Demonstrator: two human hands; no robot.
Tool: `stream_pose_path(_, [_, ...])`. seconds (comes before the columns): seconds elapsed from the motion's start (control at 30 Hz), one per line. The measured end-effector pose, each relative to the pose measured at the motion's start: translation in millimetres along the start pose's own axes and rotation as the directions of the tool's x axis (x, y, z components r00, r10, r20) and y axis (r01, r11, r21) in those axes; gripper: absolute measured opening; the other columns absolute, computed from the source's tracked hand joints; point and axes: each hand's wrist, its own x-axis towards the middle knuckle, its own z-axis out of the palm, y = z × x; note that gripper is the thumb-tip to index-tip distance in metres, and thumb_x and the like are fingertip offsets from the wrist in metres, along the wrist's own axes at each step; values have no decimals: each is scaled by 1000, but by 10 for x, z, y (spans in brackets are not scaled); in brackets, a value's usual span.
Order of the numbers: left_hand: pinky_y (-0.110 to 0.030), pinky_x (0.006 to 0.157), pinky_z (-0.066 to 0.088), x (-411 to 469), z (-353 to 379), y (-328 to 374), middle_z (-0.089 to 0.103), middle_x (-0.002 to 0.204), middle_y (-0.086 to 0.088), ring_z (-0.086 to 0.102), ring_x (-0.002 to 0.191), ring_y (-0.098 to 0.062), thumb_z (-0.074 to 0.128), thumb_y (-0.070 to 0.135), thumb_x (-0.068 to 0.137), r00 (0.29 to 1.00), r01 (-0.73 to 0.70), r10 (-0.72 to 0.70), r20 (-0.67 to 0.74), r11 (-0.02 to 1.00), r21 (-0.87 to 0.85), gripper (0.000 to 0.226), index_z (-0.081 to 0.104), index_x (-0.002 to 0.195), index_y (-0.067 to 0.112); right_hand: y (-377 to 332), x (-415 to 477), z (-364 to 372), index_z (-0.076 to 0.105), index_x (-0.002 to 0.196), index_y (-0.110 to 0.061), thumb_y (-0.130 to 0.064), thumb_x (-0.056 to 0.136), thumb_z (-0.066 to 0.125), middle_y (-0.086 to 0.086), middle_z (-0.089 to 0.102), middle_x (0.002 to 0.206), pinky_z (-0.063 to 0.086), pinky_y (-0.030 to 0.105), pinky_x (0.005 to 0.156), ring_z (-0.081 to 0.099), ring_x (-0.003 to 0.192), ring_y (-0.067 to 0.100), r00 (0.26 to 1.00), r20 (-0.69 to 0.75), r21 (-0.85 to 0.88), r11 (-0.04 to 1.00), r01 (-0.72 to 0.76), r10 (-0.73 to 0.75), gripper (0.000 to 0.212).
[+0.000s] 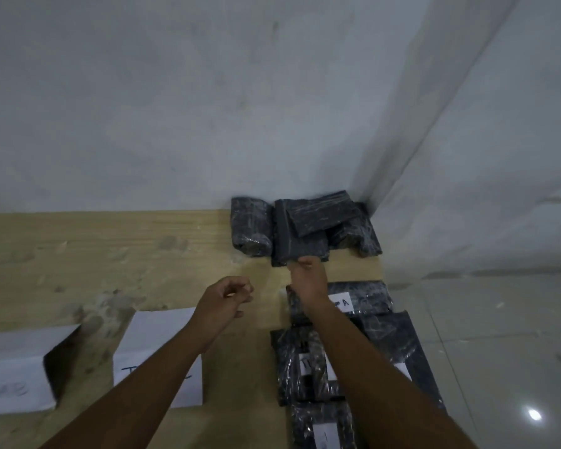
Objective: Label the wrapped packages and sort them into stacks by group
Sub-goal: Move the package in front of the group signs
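Roughly halfway: several labelled packs (366, 299) lay stacked along counter (110, 254) right side; unlabelled packs (321, 215) were piled at far corner by wall. Right hand (308, 277) gripped edge of one there; left hand (224, 299) was loosely curled, apparently empty.

A pale wooden worktop (110, 254), smudged with dark marks, runs up against a grey-white wall (208, 92); a second wall (499, 157) meets it at the right; glossy pale floor tiles (499, 335) below carry a bright glare spot (534, 415).
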Motion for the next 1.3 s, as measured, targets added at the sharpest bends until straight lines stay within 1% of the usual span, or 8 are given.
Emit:
stream_pose_path(0.17, [-28, 71, 53, 111, -81, 94, 68, 111, -4, 67, 99, -18, 60, 15, 92, 999, 0, -1, -51, 1000, -13, 9, 64, 99, 21, -440, 603, 60, 52, 111, -19, -18, 93, 59, 3, 58, 93, 47, 35, 66, 52, 72, 16, 1000, -26, 118, 993, 3, 0, 20])
stream_pose_path(0.3, [-29, 74, 54, 133, -132, 111, 68, 111, -3, 66, 103, -20, 60, 14, 92, 998, 4, -5, -70, 1000, -21, 12, 63, 101, 21, -582, 937, 72, 49, 132, -20, -23, 95, 56, 5, 57, 113, 47, 42, 95, 52, 95, 23, 999, -2, 117, 992, -53, 54, 38])
stream_pose_path(0.4, [-27, 71, 53, 125, -179, 100, 68, 111, -2, 65, 103, -19, 59, 12, 92, 997, 11, -13, -82, 1000, -26, 14, 63, 104, 19, -612, 1036, 101, 43, 141, -19, -20, 97, 54, -3, 54, 97, 45, 46, 103, 49, 94, 23, 991, 11, 203, 970, -132, 133, 46])
stream_pose_path(0.47, [-27, 70, 52, 105, -211, 82, 68, 110, -2, 65, 103, -19, 59, 12, 92, 996, 21, -24, -85, 999, -35, 14, 64, 104, 18, -633, 1027, 101, 40, 144, -16, -21, 96, 56, -1, 51, 112, 43, 44, 106, 49, 105, 24, 988, 28, 250, 956, -152, 150, 51])
stream_pose_path(0.57, [-29, 73, 53, 49, -275, 66, 69, 110, -2, 66, 101, -19, 60, 12, 92, 995, 22, -26, -94, 999, -44, 13, 65, 102, 19, -580, 992, 92, 52, 136, -14, -26, 93, 62, 3, 58, 123, 46, 39, 102, 54, 109, 25, 994, -32, 277, 957, -89, 102, 45])
stream_pose_path(0.73, [-34, 78, 53, -77, -371, 61, 68, 110, -5, 66, 102, -21, 59, 10, 92, 995, 16, -23, -92, 997, -78, 13, 65, 99, 19, -380, 721, 29, 67, 92, -22, -25, 88, 69, 3, 67, 89, 58, 43, 82, 65, 88, 23, 967, -230, 277, 945, 173, -109, 5])
stream_pose_path(1.0, [-43, 88, 52, -432, -529, -131, 68, 111, -7, 67, 98, -18, 56, 21, 96, 998, 28, -33, -54, 995, -93, 10, 65, 98, 22, -60, -541, -67, 54, 81, -20, -6, 88, 65, 8, 58, 82, 49, 34, 64, 54, 75, 20, 959, -42, 229, 932, 282, -280, 19])
stream_pose_path(1.3, [-42, 83, 57, -1018, -1057, -566, 61, 113, -3, 63, 99, -19, 63, 39, 85, 994, 3, -10, -110, 998, -63, 42, 52, 119, 17, 729, -1618, 38, 57, 102, -11, -10, 89, 65, 12, 63, 105, 53, 36, 70, 64, 92, 26, 964, 266, 220, 974, -57, -3, 16])
